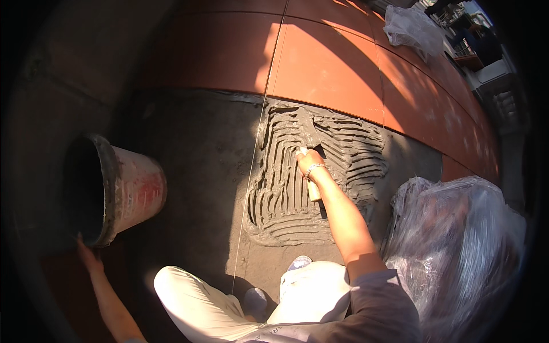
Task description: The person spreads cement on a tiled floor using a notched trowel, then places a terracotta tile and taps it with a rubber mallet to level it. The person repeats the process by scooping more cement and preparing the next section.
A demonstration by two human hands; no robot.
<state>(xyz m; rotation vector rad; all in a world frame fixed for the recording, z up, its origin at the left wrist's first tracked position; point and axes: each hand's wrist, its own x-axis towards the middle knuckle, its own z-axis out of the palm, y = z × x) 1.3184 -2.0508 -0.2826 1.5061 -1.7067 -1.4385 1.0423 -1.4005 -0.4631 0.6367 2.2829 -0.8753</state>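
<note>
My right hand (309,162), with a bracelet at the wrist, is closed round the pale handle of a notched trowel (314,191). The trowel rests on a patch of wet grey mortar (286,188) combed into curved ridges. Part of its blade is hidden under my hand and forearm. On the left, my left hand (90,256) reaches to the rim of a mortar-smeared bucket (139,182), whose sides are pale with red marks. The fingers there touch the rim's near edge, but shadow hides how they are bent. The bucket's inside is dark.
Large reddish-orange tiles (326,63) border the mortar on the far side. A thin string (249,171) runs along its left edge. At the right stands a bulky plastic-wrapped stack (457,246). Crumpled clear plastic (409,28) lies at the far right. My bent knees are close to the mortar's near edge.
</note>
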